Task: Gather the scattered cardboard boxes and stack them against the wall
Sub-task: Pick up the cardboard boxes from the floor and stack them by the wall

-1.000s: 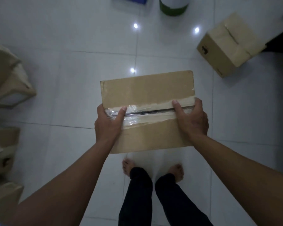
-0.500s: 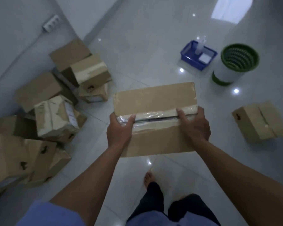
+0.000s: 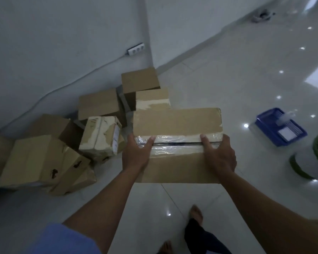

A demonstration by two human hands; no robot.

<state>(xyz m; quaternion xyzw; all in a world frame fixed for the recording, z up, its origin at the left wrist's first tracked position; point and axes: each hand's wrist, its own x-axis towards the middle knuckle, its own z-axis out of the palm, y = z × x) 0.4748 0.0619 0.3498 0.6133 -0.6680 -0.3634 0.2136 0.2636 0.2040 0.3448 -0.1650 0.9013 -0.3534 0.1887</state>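
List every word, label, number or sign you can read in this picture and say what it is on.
No text can be read.
White label on the side of the torn box in the pile: print too blurred.
Dark marks on the nearest pile box: tears or stains, not legible signs.
Carried box, gripped by left hand and right hand: only clear tape, no print.

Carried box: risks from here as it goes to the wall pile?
1. The pile is a loose heap with tilted boxes; setting the carried box on top could topple it.
2. Left hand and right hand grip only its near half, so it may tip forward.
3. The cable along the wall could get pinned.
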